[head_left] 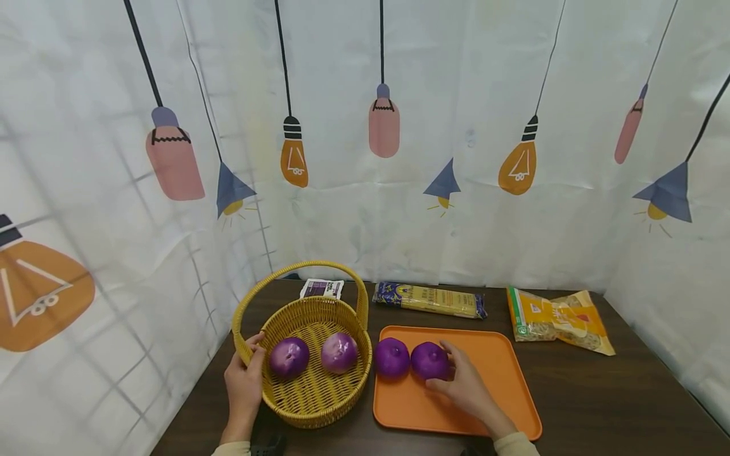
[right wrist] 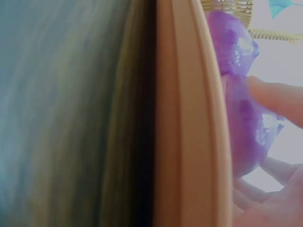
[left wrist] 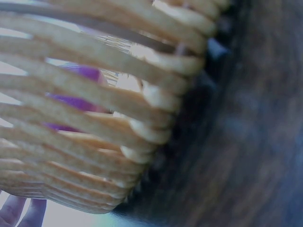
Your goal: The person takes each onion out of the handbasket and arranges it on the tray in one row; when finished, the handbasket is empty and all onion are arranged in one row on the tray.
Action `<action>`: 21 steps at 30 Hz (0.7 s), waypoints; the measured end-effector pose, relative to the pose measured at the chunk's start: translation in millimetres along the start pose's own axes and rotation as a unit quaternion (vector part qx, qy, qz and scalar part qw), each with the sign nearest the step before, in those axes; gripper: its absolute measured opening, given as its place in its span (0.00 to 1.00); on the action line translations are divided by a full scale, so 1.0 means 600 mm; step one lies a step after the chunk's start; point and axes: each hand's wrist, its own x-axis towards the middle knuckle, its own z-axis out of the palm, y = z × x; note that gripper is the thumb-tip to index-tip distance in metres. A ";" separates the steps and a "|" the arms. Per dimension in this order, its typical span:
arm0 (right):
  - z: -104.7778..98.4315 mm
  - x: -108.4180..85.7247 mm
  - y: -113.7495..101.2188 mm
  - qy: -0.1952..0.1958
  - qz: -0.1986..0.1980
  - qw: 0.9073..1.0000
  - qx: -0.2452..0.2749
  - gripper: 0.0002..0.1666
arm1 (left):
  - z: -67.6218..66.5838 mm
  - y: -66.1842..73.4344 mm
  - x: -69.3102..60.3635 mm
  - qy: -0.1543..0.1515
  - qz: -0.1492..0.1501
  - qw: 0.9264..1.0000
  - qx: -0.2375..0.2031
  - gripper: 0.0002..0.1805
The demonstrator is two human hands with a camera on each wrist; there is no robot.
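A yellow woven basket (head_left: pixel 316 415) with a tall arched handle stands on the table. Two shiny purple onions, a darker one (head_left: pixel 289 358) and a paler one (head_left: pixel 339 353), lie inside it. My left hand (head_left: pixel 245 383) grips the basket's left rim by the foot of the handle; in the left wrist view its fingers (left wrist: pixel 33 213) show at the weave's edge. On the orange tray (head_left: pixel 479 373), two more purple onions sit side by side. My right hand (head_left: pixel 464 383) holds the right-hand onion (head_left: pixel 429 361) between thumb and fingers; the left-hand onion (head_left: pixel 391 358) touches or nearly touches it.
Behind the basket lies a small white and purple packet (head_left: pixel 322 289). A long blue and yellow noodle packet (head_left: pixel 430 299) is behind the tray. An orange and green food bag (head_left: pixel 559 321) lies at the back right. A printed white curtain (head_left: pixel 342 234) hangs behind the dark table (head_left: pixel 604 392).
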 end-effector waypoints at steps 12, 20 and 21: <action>-0.029 -0.001 -0.053 0.060 -0.022 0.997 0.041 0.35 | 0.001 -0.001 0.003 -0.006 0.005 1.000 0.005 0.11; -0.011 -0.006 -0.091 0.135 -0.096 0.984 0.064 0.24 | 0.000 -0.003 0.003 -0.007 0.001 1.000 0.004 0.12; -0.007 -0.006 -0.094 0.135 -0.100 0.984 0.065 0.24 | 0.000 -0.002 0.003 -0.007 0.001 1.000 0.003 0.12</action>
